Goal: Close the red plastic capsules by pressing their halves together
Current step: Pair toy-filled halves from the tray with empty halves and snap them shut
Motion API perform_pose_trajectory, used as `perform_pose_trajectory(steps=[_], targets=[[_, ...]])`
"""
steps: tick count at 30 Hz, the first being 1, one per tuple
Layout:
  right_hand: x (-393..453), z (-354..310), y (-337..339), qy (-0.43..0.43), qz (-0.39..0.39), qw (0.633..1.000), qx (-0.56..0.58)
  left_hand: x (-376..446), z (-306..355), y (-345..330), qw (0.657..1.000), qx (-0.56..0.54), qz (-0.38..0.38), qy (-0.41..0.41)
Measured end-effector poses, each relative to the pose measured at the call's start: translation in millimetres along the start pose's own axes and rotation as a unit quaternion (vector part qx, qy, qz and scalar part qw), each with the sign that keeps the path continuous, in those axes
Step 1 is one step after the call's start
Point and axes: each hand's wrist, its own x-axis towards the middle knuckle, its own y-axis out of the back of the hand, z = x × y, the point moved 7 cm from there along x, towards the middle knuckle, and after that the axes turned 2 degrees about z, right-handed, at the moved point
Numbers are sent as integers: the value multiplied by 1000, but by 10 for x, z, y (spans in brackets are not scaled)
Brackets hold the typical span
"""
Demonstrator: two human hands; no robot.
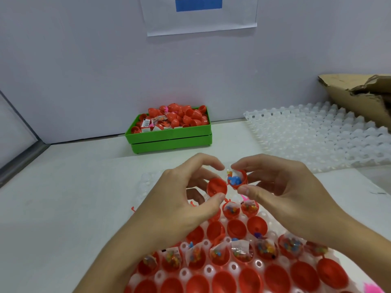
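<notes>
White and matte, the counter (63, 187) runs back to a pale partition wall (84, 70) with a sheet of paper (198, 15) taped high on it; against that wall sits a green bin (169, 136) heaped with loose red capsule halves and small packets, and to the right lie an empty clear blister tray (317, 132) and a torn cardboard box (364, 94). Nearest the person, a second clear tray (232, 267) holds rows of red capsules, some empty cups, some loaded with candy sachets. Above it the left hand (179, 199) pinches the empty red half (216, 186) between thumb and curled fingers, while the right hand (281, 187) grips the filled half (238, 180), its blue toy and wrapper showing at the mouth. The two halves sit just beside each other, seemingly joined by a thin hinge strap, not yet mated. These shells look light, thin and springy, with a glossy skin likely to slip, so a hold on the domes near the rims, squeezing straight together, should serve best. The wrapper poking out could catch in the seam and stop the snap.
</notes>
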Motion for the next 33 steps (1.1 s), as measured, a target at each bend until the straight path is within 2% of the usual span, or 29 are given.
perform_pose_trajectory(steps=[9, 15, 21, 26, 33], targets=[[39, 7, -15, 24, 3, 999, -34, 10, -52, 57, 999, -8, 29, 20], [48, -128, -50, 121, 1, 984, -130, 6, -25, 83, 998, -15, 52, 18], [45, -187, -133, 173, -9, 971, -167, 21, 0, 68, 998, 5, 69, 8], [83, -199, -184, 161, -15, 970, -180, 10, 16, 56, 995, 42, 89, 5], [99, -208, -157, 152, -5, 979, -138, 20, 22, 64, 996, 24, 84, -2]])
